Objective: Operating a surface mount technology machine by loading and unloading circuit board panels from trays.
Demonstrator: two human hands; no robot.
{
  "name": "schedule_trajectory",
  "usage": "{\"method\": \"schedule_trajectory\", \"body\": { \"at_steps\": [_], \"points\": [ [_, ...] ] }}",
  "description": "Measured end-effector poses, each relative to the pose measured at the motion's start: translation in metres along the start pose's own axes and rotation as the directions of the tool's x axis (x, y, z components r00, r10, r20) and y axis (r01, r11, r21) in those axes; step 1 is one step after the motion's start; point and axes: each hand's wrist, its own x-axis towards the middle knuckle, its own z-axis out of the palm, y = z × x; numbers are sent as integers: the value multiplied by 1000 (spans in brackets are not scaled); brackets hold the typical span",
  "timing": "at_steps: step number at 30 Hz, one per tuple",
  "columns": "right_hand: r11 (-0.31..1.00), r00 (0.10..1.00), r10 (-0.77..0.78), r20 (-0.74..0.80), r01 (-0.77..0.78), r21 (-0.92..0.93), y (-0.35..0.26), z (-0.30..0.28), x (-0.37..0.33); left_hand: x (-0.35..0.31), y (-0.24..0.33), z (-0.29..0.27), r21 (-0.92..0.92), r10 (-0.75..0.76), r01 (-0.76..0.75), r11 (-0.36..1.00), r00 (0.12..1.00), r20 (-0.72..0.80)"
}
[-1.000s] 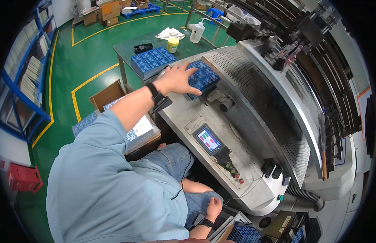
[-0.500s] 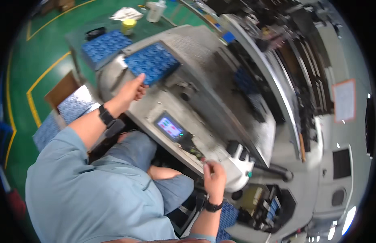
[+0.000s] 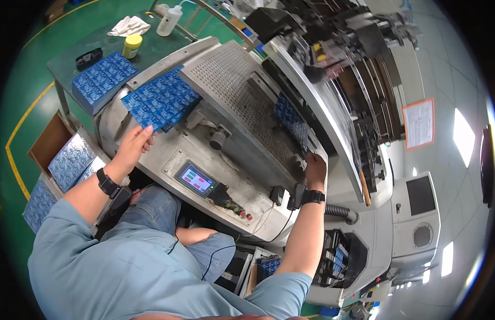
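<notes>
A large grey metal machine point(image 3: 242, 154) is seen filling the middle of the view, with a perforated sloped panel point(image 3: 242, 101) on its top. A green floor point(image 3: 23, 80) with yellow lines is seen at left. A dark tabletop point(image 3: 71, 58) stands beyond the machine's left end – a stack of blue circuit boards point(image 3: 102, 77), a yellow-lidded jar point(image 3: 132, 46), a white squeeze bottle point(image 3: 169, 19) and a white cloth point(image 3: 128, 25) are carried on it.

A blue circuit board panel point(image 3: 161, 102) lies on the machine's upper left deck, at the foot of the perforated panel. Its near edge is touched by the left hand point(image 3: 132, 146), fingers curled loosely at the board's corner – whether it is actually clamped cannot be told. The right hand point(image 3: 315, 166) is placed at the machine's right side, just below another blue board point(image 3: 290, 120) on the slope; its grip state cannot be told, the fingers being hidden.

A small touchscreen point(image 3: 196, 180) is set in the front face, between the two hands. Black wristbands are worn on both wrists.
</notes>
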Motion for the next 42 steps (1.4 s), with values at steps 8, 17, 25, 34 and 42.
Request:
{"method": "schedule_trajectory", "body": {
  "at_steps": [8, 17, 25, 34, 42],
  "points": [
    [315, 844, -436, 312, 468, -826, 84, 6, 52, 9, -20, 9, 167, 92, -92, 982, 996, 9],
    [923, 985, -137, 101, 164, -348, 63, -13, 53, -3, -8, 6, 133, 171, -164, 977, 984, -42],
    [164, 834, -318, 450, 516, -841, 123, -85, -26, 10, -4, -48, 188, 345, -307, 933, 912, -221],
    [32, 825, 541, 162, -212, 977, 167, -103, -138, 28, 79, -70, 78, 407, -406, 911, 850, -334],
    [-57, 704, 692, 159, -166, 984, 226, -94, -155, 10, 139, 42, -221, 224, -202, 954, 971, 81]
  ]
}}
